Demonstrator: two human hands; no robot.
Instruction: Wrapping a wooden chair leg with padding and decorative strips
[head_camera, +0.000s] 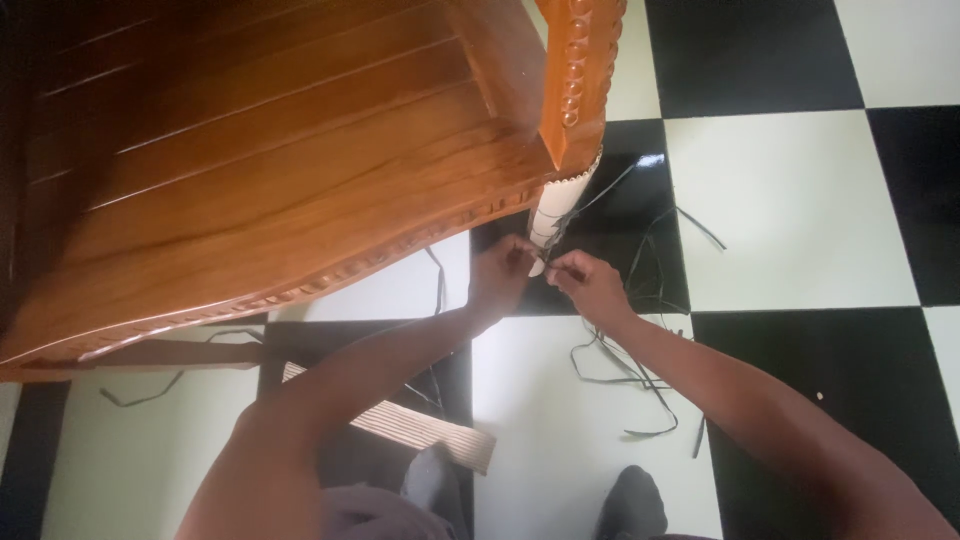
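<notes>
A brown wooden chair (260, 170) with a slatted seat fills the upper left. Its front leg (560, 205) is wrapped in whitish ribbed cardboard tied with thin dark string. My left hand (500, 275) pinches the string at the bottom of the wrapped leg. My right hand (590, 285) sits just to the right of it, fingers closed on a dark strand (555, 268) stretched between the two hands. Both forearms reach up from the bottom of the view.
Several cut dark strips (640, 380) lie scattered on the black and white tiled floor (800, 220). A piece of ribbed cardboard (430, 430) lies near my knees. My dark shoe (632, 500) shows at the bottom edge. A chair rung (170, 355) runs low on the left.
</notes>
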